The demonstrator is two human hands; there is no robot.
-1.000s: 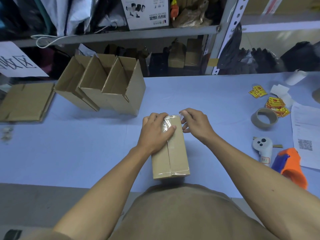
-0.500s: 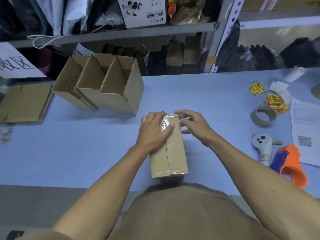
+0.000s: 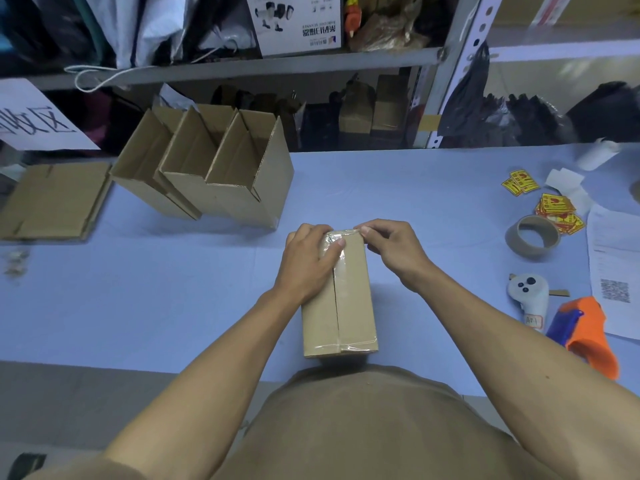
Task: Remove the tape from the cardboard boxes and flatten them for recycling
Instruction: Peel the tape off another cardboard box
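A long, narrow brown cardboard box (image 3: 341, 299) lies flat on the pale blue tabletop (image 3: 433, 202), its length running away from the tabletop's near edge, its near end just at that edge. It is closed, the two top flaps meeting in a centre seam. Clear glossy tape (image 3: 337, 289) runs along that seam and wraps over both ends; it looks crinkled at the far end. Beyond this box and to its left stand three open brown cardboard boxes (image 3: 207, 168), packed side by side and tilted. Farther left of those lies a flattened brown cardboard sheet (image 3: 52, 200).
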